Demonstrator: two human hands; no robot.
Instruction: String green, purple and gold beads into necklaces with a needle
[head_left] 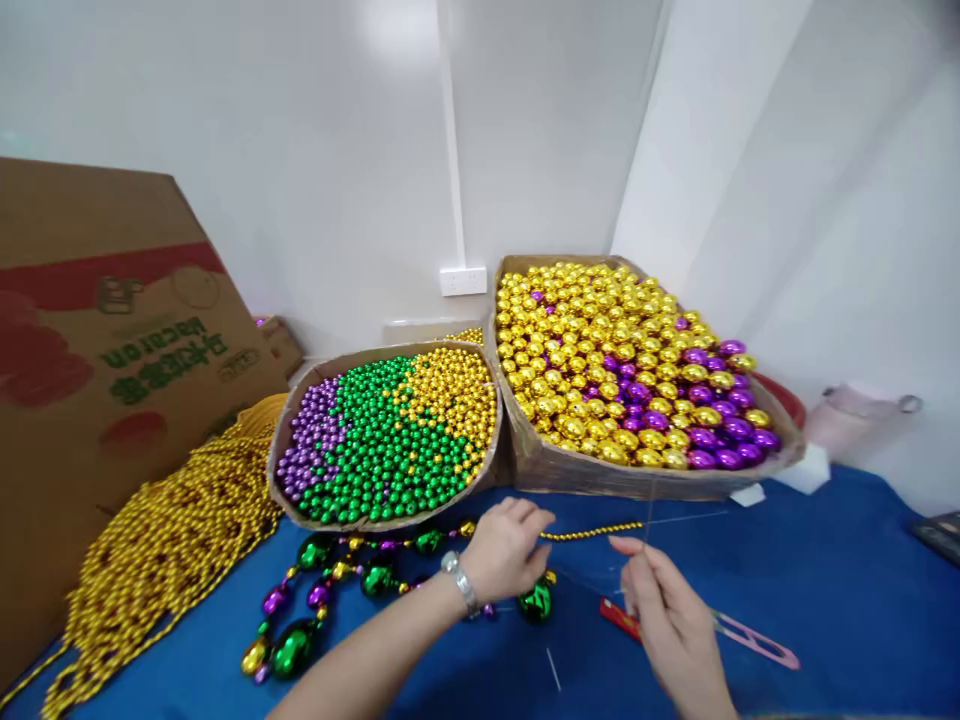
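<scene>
My left hand [510,550], with a silver watch [459,582] on its wrist, hovers over the bead necklace [376,576]; its fingers are bent and apart, with nothing visible in them. The necklace has green, purple and gold beads of mixed sizes. One large green bead [535,602] lies just below that hand. My right hand [667,615] is closed in a pinch on a thin, upright thread-like strand [648,515]. Between the hands runs a short string of small gold beads [596,532]. Thread snips [757,640] with red and pink parts lie partly hidden under my right hand.
A carton [281,450] of small purple, green and gold beads stands behind. At its right is a larger carton [585,470] of gold and purple beads. Gold bead strands [180,530] are heaped left beside a tall cardboard box [97,400]. Blue cloth [840,570] covers the table.
</scene>
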